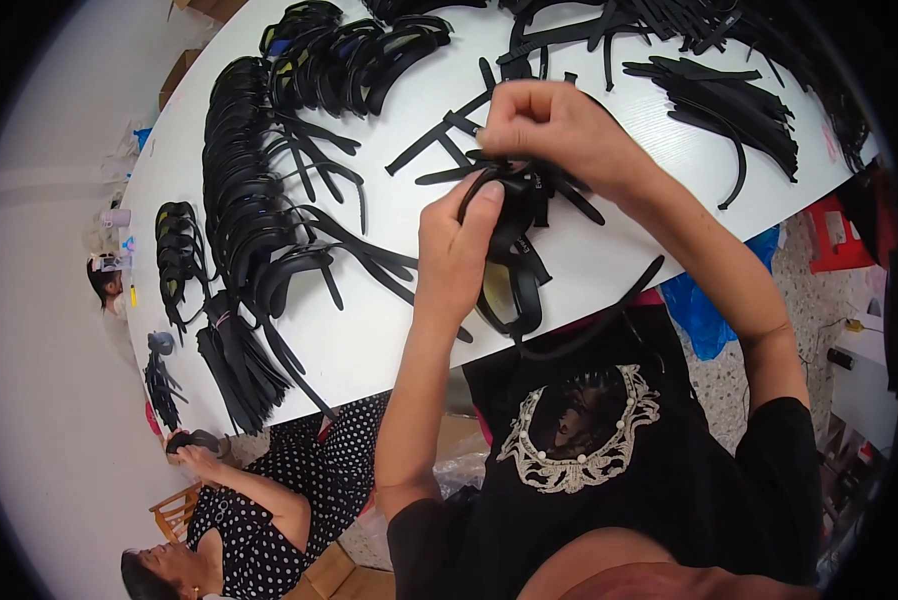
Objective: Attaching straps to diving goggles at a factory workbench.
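White table (pixel 369 335) fills most of the view, its curved far edge running along a pale wall. Beyond the person's left side, a co-worker in a polka-dot dress (pixel 334 465) sits at it. Black goggles stand in a long row (pixel 234 150) on the left; loose black straps (pixel 734 115) lie at the far right. One pair of goggles (pixel 527 300), with a yellowish lens, is at the near edge, right of the left hand (pixel 456 240), the nearer one, and below the right hand (pixel 557 130). Its long axis seems to run from between the hands toward the person's body, lens end nearest; its exact facing is unclear. The left thumb and fingers clamp its rim; the right fingers are curled, but blur hides whether they pinch anything.
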Available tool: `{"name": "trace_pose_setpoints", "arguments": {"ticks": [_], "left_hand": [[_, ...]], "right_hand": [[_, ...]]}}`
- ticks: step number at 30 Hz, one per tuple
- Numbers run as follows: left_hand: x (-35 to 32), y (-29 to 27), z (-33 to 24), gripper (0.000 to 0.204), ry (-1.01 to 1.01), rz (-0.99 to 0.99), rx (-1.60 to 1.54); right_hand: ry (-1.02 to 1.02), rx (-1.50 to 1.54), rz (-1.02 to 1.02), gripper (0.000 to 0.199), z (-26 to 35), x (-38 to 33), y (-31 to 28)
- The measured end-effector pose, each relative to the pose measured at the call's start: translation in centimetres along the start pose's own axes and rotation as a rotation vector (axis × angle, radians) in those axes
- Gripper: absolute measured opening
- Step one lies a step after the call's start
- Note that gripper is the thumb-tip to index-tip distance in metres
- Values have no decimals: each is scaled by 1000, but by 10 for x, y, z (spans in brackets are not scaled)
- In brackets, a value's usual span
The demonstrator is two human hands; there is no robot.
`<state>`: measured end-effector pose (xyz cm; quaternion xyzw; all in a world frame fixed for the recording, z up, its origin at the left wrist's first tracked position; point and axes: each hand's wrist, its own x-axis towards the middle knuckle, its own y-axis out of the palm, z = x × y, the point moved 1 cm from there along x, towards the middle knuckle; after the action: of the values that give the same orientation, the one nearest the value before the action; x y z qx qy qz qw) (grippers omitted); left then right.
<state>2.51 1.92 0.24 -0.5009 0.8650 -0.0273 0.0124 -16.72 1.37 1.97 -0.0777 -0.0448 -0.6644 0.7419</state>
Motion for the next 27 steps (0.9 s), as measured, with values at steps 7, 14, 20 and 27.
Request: {"name": "trace_pose_setpoints", "arguments": {"ticks": [7, 14, 20, 27], "left_hand": [[-14, -8, 9, 40, -68, 158, -25], [-29, -14, -5, 36, -106, 143, 204], [-51, -86, -35, 35, -151, 249, 521], [-50, -189, -21, 30, 91, 179, 1298]], "right_hand": [[-442, -666, -230, 21, 8, 16, -31], [-475, -585, 187, 19, 0, -3, 26], [-334, -843, -333, 21, -7, 46, -113], [-219, -685, 313, 30, 0, -21, 35]]}}
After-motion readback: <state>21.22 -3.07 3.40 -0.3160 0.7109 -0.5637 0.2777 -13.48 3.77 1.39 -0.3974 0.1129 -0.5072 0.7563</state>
